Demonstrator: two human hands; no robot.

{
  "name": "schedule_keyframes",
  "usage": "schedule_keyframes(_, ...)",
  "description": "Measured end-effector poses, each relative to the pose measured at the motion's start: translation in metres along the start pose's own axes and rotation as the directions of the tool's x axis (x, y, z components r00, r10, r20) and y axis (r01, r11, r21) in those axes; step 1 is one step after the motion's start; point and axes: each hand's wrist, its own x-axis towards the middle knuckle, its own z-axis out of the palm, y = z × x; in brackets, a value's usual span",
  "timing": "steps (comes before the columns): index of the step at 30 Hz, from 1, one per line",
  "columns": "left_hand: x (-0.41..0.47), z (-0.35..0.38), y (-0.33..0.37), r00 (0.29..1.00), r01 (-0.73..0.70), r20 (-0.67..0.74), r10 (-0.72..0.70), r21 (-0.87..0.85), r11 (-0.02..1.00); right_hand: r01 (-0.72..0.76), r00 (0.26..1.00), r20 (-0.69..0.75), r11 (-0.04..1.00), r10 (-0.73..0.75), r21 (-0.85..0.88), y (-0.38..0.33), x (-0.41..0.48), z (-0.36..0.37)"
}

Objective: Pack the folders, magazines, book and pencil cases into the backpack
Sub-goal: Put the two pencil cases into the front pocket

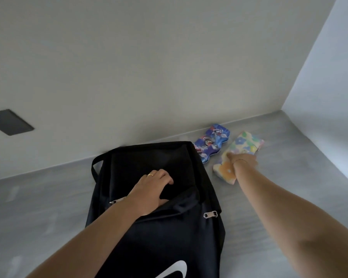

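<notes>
A black backpack with a white logo lies flat on the grey table, its top towards the wall. My left hand grips the edge of its open zip, thumb tucked inside the opening. To the right of the bag lie two pencil cases: a blue tin one close to the bag and a pale flowered fabric one further right. My right hand is on the flowered case, fingers closed around its middle. No folders, magazines or book are in view.
The grey table meets a white wall at the back and a second wall on the right, forming a corner behind the pencil cases. A dark rectangular plate is set in the back wall at left.
</notes>
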Motion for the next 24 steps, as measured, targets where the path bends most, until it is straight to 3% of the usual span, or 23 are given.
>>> schedule_keyframes(7, -0.018, -0.006, -0.017, 0.997, 0.053, -0.056, -0.054, -0.011, 0.999, 0.009, 0.999, 0.038, 0.978, -0.017, 0.208, -0.001, 0.007, 0.001)
schedule_keyframes(11, -0.027, -0.014, -0.023, 0.999, 0.049, -0.016, -0.048, 0.047, 0.998, -0.018, 0.951, 0.290, 0.920, -0.105, 0.391, -0.010, -0.007, -0.014)
schedule_keyframes(15, -0.030, -0.022, -0.026, 0.991, 0.116, -0.075, -0.113, 0.033, 0.993, -0.004, 0.817, 0.491, 0.849, -0.302, 0.529, -0.007, -0.060, -0.033)
schedule_keyframes(18, -0.031, -0.035, -0.034, 0.946, 0.213, -0.207, -0.250, -0.184, 0.960, -0.076, 0.618, 0.642, 0.778, -0.454, 0.624, 0.006, -0.127, -0.045)
schedule_keyframes(21, -0.030, -0.046, -0.039, 0.911, 0.253, -0.231, -0.340, -0.335, 0.907, -0.151, 0.456, 0.786, 0.835, -0.417, 0.530, 0.030, -0.193, -0.047)
schedule_keyframes(24, -0.029, -0.053, -0.038, 0.915, 0.217, -0.243, -0.321, -0.375, 0.901, -0.141, 0.370, 0.841, 0.871, -0.395, 0.471, 0.069, -0.242, -0.040)
